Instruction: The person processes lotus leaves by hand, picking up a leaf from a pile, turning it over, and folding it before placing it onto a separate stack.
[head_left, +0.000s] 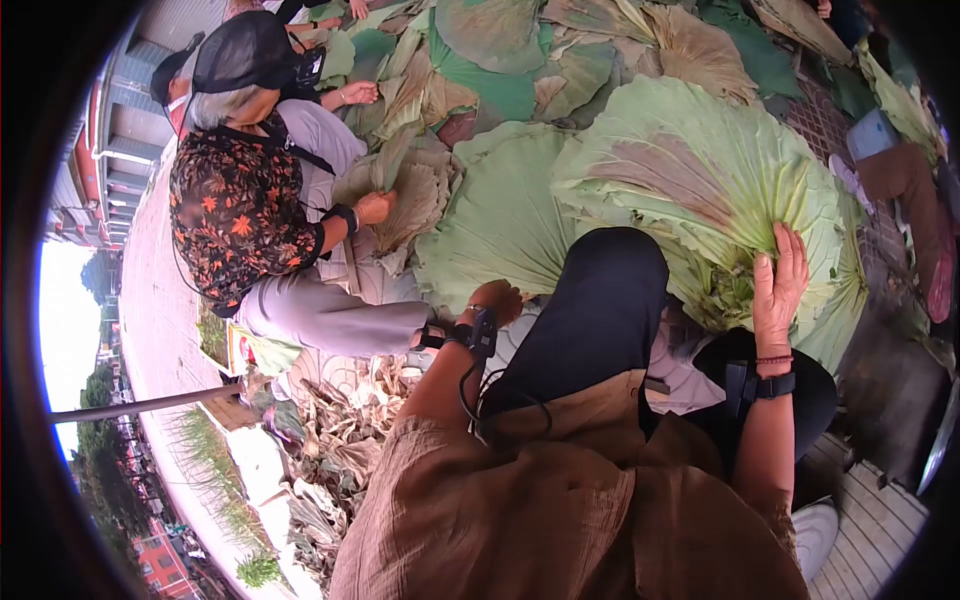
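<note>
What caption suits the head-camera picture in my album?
Right hand on a broad, brown-patched pale-green leaf, left hand near another pale-green leaf, brown, crumpled leaves lying to the left.

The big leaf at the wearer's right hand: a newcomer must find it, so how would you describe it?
Start from the wearer's dark left knee. Beyond it, rightward, the right hand touches a broad pale-green leaf. Its brownish patch sets it apart from the plainer green leaf leftward.

Brown shirt (560, 520), dark trousers (605, 300), black wristbands (776, 386)
</note>
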